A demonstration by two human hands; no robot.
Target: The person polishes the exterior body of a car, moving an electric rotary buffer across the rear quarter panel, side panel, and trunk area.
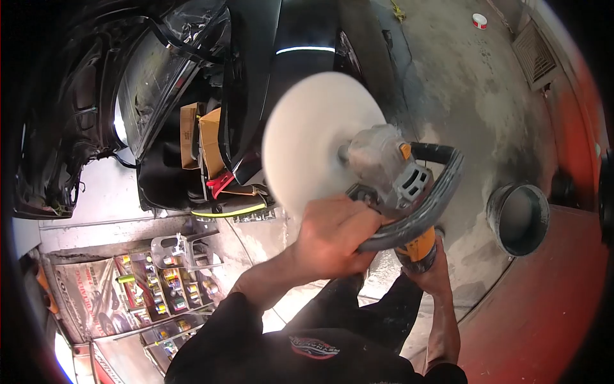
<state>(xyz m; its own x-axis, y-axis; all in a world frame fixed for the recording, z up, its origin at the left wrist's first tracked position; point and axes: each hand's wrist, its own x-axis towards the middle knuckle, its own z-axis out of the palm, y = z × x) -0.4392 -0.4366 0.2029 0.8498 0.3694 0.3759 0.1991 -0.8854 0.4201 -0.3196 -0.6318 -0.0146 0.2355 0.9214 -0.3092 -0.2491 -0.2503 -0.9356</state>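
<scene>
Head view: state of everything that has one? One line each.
Polisher: held up in both hands, seemingly running.
Pad: on the polisher, blurred, likely spinning; contact with the black panel can't be told.
Left hand: closed on the black loop handle.
Right hand: closed around the polisher's rear end.
Bucket: open-topped, upright on the floor; contents unclear.
Shelf: stocked with small containers.

The dusty grey-and-yellow polisher is tilted, its round white pad blurred.
</scene>
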